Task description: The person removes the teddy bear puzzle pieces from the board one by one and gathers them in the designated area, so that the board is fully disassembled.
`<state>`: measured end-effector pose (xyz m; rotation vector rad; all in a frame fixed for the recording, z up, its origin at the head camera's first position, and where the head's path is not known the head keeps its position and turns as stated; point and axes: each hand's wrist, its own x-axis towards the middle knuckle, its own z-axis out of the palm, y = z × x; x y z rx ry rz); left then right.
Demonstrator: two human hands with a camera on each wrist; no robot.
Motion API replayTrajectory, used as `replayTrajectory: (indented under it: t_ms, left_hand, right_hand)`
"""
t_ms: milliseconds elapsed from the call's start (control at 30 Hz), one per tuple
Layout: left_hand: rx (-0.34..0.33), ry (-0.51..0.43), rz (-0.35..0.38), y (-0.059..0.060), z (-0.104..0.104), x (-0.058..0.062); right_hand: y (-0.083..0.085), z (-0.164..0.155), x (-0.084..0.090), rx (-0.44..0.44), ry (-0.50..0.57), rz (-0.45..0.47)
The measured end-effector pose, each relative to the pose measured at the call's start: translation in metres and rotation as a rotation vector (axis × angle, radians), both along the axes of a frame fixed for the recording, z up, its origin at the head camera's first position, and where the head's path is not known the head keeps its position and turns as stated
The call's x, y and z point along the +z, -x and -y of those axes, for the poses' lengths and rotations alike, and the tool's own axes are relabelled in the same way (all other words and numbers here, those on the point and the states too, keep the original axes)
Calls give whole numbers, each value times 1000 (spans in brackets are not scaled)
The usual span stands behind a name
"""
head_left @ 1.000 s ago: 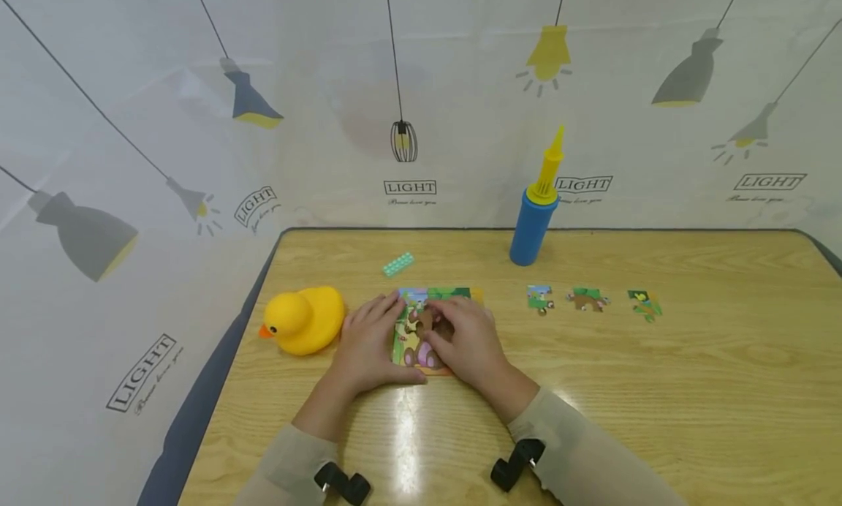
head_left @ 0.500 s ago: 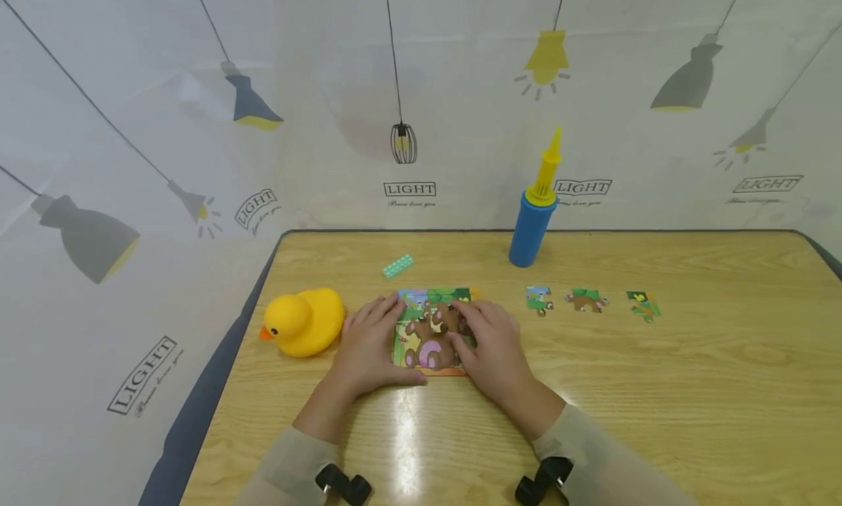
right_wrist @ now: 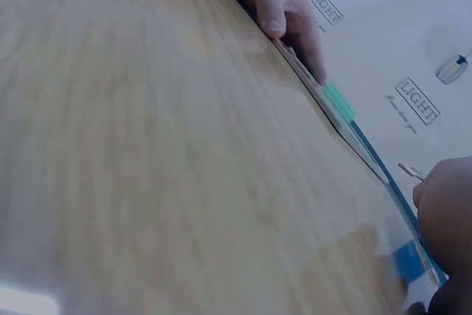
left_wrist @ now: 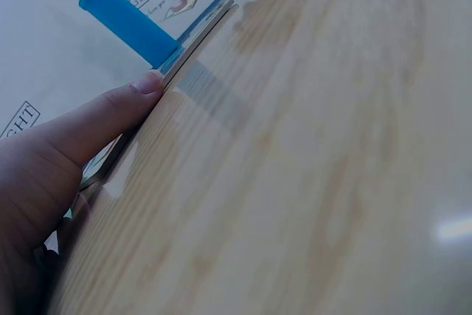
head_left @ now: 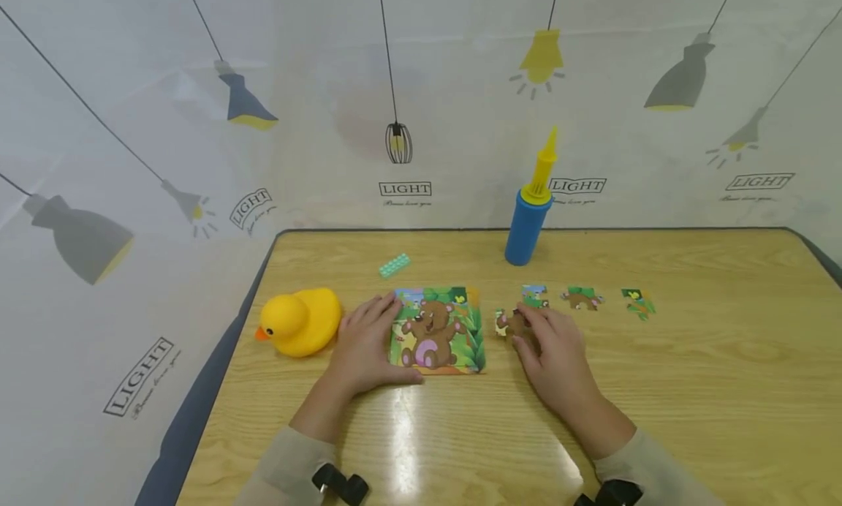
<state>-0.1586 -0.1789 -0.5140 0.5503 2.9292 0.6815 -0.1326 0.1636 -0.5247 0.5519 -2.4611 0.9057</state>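
Note:
A flat jigsaw board (head_left: 468, 345) with a brown bear picture lies on the table. My left hand (head_left: 363, 347) spans its left side, fingertips at the upper left corner and thumb (left_wrist: 118, 112) straight along the near edge. Right of the board, my right hand (head_left: 559, 356) pinches a brown jigsaw piece (head_left: 503, 322) between thumb and fingers; part of the piece is hidden under the fingers. In the left wrist view the held piece (left_wrist: 186, 1) shows at the fingertips. Just beyond it lies a blue and green jigsaw piece (head_left: 534, 294).
Two more jigsaw pieces, one brown and green (head_left: 582, 298) and one with a yellow bird (head_left: 638, 303), lie farther right. A yellow toy duck (head_left: 302, 322) sits left of my left hand. Behind stand a blue pump (head_left: 526, 228) and a teal studded brick (head_left: 395, 265).
My right hand has moved right, off the board, with the brown jigsaw piece, uncovering the bear picture. My left hand has stayed at the board's left side.

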Motion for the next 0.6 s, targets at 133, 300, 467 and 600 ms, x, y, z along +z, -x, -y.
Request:
replayTrajectory:
  t_ms: [133, 300, 467, 600]
  left_hand:
    - [-4, 0, -1, 1, 1, -1]
    - [-6, -1, 2, 1, 1, -1]
    - [-5, 2, 4, 0, 1, 1]
    - [1, 2, 11, 0, 0, 2]
  right_hand:
    - [-4, -13, 0, -17, -7, -30]
    - [-10, -23, 1, -34, -14, -39]
    - [-13, -29, 1, -68, -8, -22]
    - [-15, -31, 1, -94, -7, 30]
